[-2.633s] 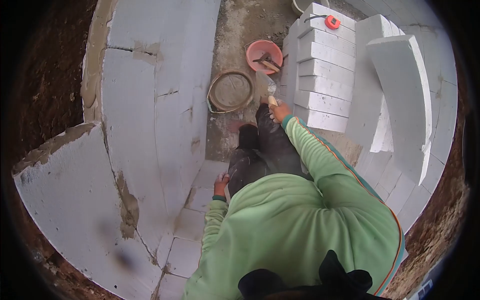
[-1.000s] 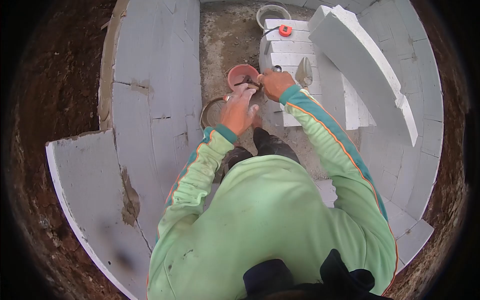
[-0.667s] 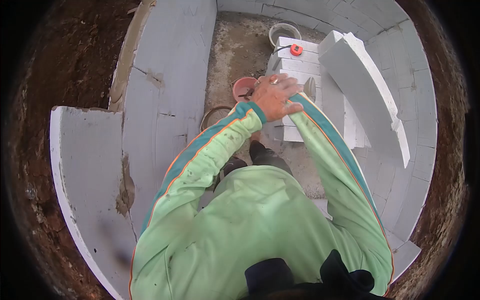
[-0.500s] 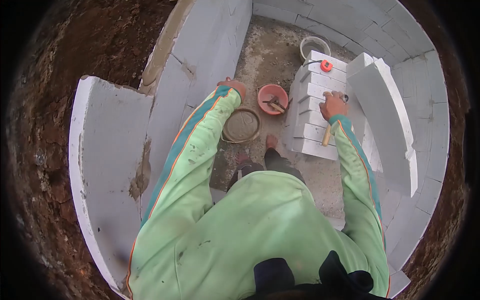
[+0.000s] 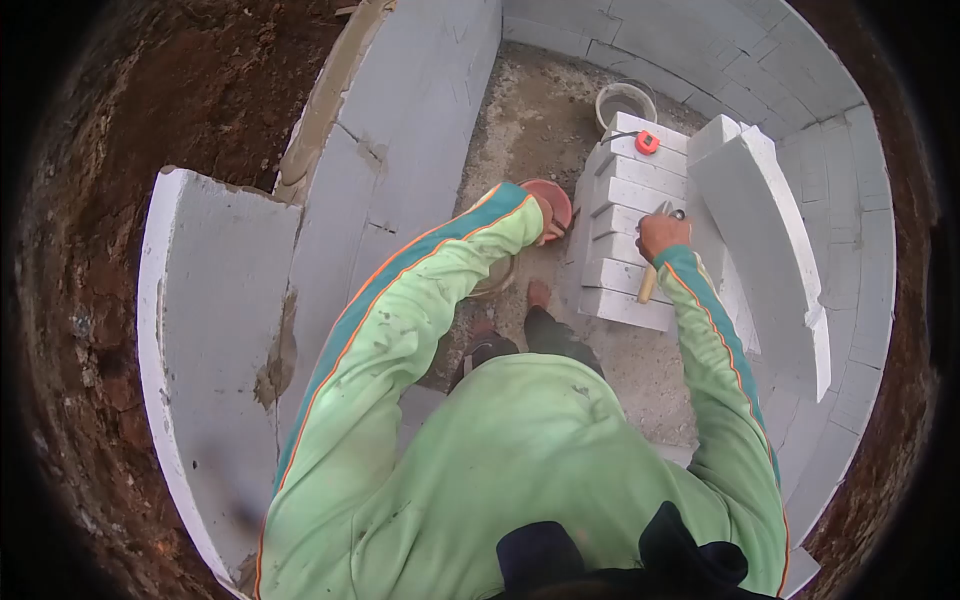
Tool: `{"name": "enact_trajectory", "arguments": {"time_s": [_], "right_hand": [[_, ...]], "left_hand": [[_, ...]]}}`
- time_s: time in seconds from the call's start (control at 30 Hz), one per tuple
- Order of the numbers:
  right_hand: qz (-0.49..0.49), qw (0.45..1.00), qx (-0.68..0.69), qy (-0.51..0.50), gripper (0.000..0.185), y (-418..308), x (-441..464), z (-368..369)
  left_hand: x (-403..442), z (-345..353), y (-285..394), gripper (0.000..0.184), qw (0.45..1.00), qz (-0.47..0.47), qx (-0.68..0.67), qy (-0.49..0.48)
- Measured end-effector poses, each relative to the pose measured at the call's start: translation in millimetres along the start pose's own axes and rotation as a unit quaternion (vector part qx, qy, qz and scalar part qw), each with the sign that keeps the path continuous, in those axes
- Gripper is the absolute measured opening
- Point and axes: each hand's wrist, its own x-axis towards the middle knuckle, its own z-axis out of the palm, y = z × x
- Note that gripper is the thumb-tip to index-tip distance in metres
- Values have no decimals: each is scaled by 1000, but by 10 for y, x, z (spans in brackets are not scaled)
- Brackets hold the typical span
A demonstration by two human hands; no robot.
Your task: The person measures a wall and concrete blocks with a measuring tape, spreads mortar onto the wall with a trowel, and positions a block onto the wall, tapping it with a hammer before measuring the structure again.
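My left hand (image 5: 548,222) is at the red plastic bowl (image 5: 553,195), beside the tool in it. The sleeve and the bowl's rim hide most of its fingers, so its grip is unclear. My right hand (image 5: 661,236) is closed around a tool with a wooden handle (image 5: 647,285), over the stack of white blocks (image 5: 622,272). A bit of metal shows above the fingers, but the tool's kind is not clear. Partly behind my left forearm stands a round bucket (image 5: 497,282).
A red tape measure (image 5: 647,142) lies on the block stack. Behind it stands a pale bucket (image 5: 622,98). A large white block (image 5: 765,235) leans at the right. Block walls (image 5: 385,140) surround me, the left one topped with grey mortar (image 5: 322,115).
My left hand has moved right, from above the round bucket to the red bowl. My right hand has shifted slightly down and left, keeping the wooden-handled tool.
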Motion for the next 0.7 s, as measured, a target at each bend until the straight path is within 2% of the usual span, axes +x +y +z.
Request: {"name": "enact_trajectory", "arguments": {"time_s": [0.03, 0.1, 0.17, 0.2, 0.23, 0.27, 0.3, 0.37, 0.53, 0.7], "right_hand": [[-16, 995, 94, 0, 28, -41, -103, -2], [-33, 961, 274, -3, 32, -78, -470, 10], [-7, 897, 440, 26, 42, 13, -999, 1], [21, 927, 374, 20, 43, -82, -1232, 6], [6, 936, 326, 134, 44, -233, -1180, 888], [25, 944, 323, 63, 43, -201, -1207, 1733], [36, 941, 336, -7, 42, -223, -1302, 1744], [61, 928, 361, -74, 41, -275, -1675, 2231], [127, 889, 413, -149, 37, -236, -2258, 2801], [156, 862, 447, -180, 34, -399, -2483, 3154]], "left_hand": [[-55, -118, 0, 43, 997, 20, 60, -38], [-308, -435, 319, 44, 992, 81, 85, -39], [-939, -1170, 786, 45, 979, 174, 95, 56], [-1413, -1680, 1063, 44, 973, 199, 92, 69], [-1730, -2004, 1317, 33, 946, 247, 155, 141], [-1983, -2189, 1491, 34, 922, 291, 175, 186], [-2143, -2286, 1618, 34, 901, 326, 184, 217], [-2318, -2368, 1791, 35, 862, 392, 188, 261], [-2438, -2447, 1907, 38, 810, 472, 200, 284], [-2720, -2699, 1940, 41, 803, 488, 216, 266]]}}
